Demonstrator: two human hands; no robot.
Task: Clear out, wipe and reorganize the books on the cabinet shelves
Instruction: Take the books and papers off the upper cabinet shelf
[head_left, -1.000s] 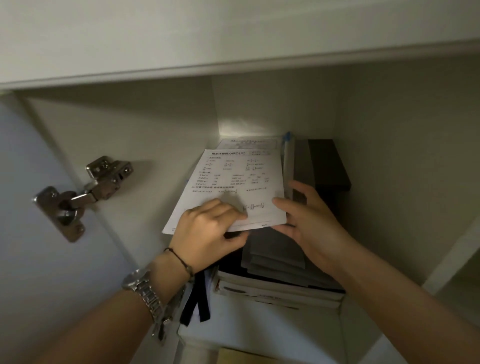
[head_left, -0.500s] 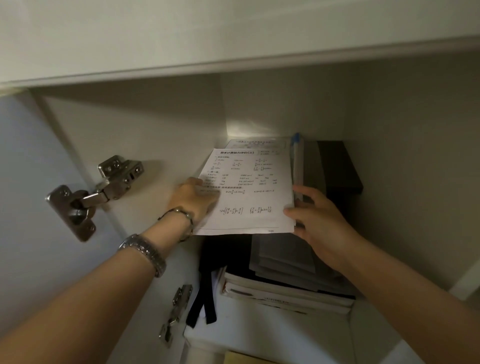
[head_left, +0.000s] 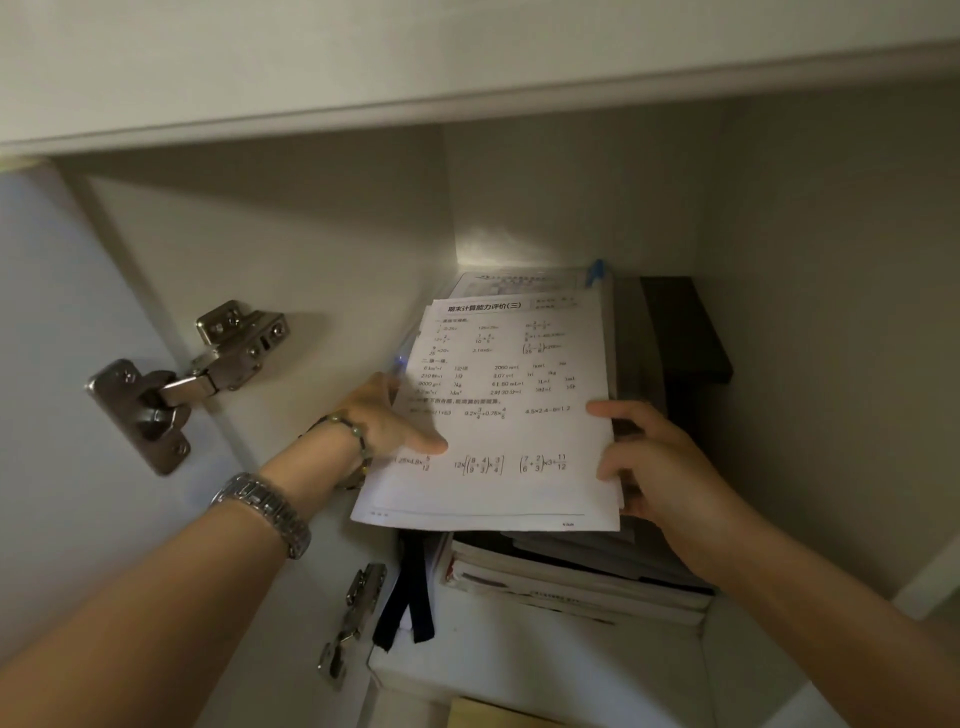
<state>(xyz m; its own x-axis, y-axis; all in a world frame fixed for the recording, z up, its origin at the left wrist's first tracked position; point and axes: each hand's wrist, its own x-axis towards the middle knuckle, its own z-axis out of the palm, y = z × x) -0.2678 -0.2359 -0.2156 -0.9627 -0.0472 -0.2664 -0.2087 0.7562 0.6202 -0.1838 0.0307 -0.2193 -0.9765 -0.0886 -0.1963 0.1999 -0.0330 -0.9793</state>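
the person stands at an open cabinet and reaches into its top compartment, so i judge this is the clearing-out step: the papers and books are not yet taken off the shelf (head_left: 545, 675).

the left hand (head_left: 387, 418) is at the left edge of a bundle of white worksheets (head_left: 506, 415). its thumb lies on top of the printed page and the other fingers go under the sheets, so it pinches the bundle. the right hand (head_left: 657, 467) is at the right edge, thumb on the paper and fingers curled down along the side of the bundle; it seems to grasp the sheets too, but what exactly the hidden fingers hold i cannot tell.

the worksheets lie on top of a pile of books (head_left: 571, 577), which lies flat in the compartment, near its right wall. a dark flat thing (head_left: 680, 327) stands behind, against the back corner. a black strap (head_left: 410, 597) hangs from under the pile over the front edge of the shelf. a blue pen cap (head_left: 596, 271) shows at the far end of the papers.

the next move, i think, needs both hands to lift together and keep the loose sheets level, or they may slide apart. on the left, the door (head_left: 47, 415) is open, with its metal hinge (head_left: 187, 379).
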